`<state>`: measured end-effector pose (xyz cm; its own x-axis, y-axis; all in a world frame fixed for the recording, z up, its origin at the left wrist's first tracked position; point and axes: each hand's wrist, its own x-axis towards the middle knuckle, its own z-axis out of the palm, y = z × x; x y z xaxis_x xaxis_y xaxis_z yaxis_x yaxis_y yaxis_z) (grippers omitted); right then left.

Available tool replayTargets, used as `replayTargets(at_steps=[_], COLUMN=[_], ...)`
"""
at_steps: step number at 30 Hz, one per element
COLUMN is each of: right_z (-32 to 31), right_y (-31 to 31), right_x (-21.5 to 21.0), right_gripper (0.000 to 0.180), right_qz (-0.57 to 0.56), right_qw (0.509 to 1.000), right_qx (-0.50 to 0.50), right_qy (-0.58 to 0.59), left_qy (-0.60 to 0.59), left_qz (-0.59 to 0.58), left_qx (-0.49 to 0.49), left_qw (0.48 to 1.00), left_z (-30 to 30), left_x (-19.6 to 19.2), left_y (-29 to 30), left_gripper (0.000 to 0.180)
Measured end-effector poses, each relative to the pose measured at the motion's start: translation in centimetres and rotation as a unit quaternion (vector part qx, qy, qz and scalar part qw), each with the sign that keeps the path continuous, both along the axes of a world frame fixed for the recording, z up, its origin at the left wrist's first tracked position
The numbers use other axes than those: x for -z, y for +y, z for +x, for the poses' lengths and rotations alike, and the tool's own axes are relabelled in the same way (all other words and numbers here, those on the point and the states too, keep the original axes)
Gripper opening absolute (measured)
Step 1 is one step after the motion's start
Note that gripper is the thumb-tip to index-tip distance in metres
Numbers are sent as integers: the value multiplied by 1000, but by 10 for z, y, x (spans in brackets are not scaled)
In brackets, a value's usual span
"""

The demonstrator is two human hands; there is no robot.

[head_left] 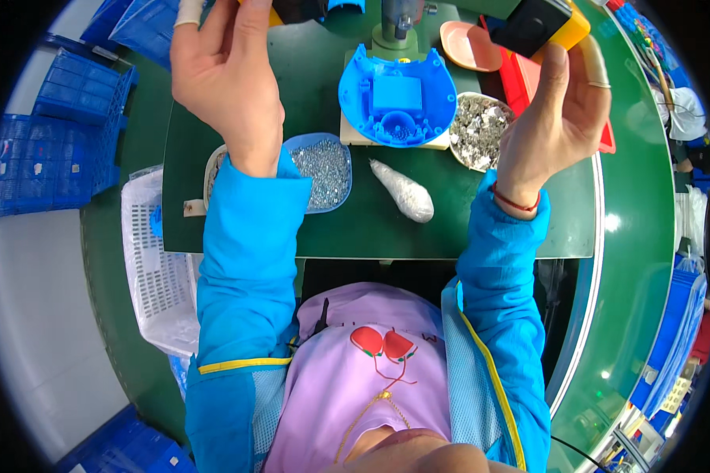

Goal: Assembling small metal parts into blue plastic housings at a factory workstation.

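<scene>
My right hand [556,118] is raised over the right side of the green table and grips a black and yellow boxy part [538,24] at its top. My left hand [227,75] is raised at the upper left, fingers reaching to a yellow and black piece [292,9] at the frame's top edge; how it holds this is cut off. Between the hands a blue dome-shaped plastic shell [397,98] lies open side up on a beige fixture block [355,135]. Both forearms wear blue sleeves.
A blue tray of small silver screws [327,169] sits by my left wrist. A bowl of shiny metal bits [480,130], a tied clear bag [404,191], a pink dish [467,46] and a red tray [522,79] are on the green table [355,229]. A white basket [154,260] and blue crates [51,150] stand at left.
</scene>
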<state>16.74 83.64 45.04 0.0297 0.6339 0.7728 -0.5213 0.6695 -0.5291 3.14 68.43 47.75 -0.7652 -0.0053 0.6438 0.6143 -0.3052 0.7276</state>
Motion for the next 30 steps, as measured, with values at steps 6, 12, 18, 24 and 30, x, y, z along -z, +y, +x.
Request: replayTargets(at_steps=[6, 12, 18, 24, 30], right_z=[0, -3, -3, 11, 41], right_y=[-2, -1, 3, 5, -5], right_x=[0, 1, 3, 2, 36], right_gripper=[34, 32, 33, 32, 39], right_qz=[-38, -42, -36, -19, -259], right_qw=[999, 999, 999, 998, 850], right_qx=[9, 5, 18, 41, -166], right_qy=[11, 21, 20, -38, -427], left_qy=[-4, -12, 11, 40, -299], left_qz=[42, 45, 33, -79, -223], left_qx=[30, 19, 10, 42, 294], left_qw=[999, 999, 999, 995, 880], left_z=[-4, -2, -3, -7, -10], left_x=[1, 0, 1, 15, 91], left_y=[-2, -1, 0, -12, -33], left_gripper=[42, 38, 40, 46, 46])
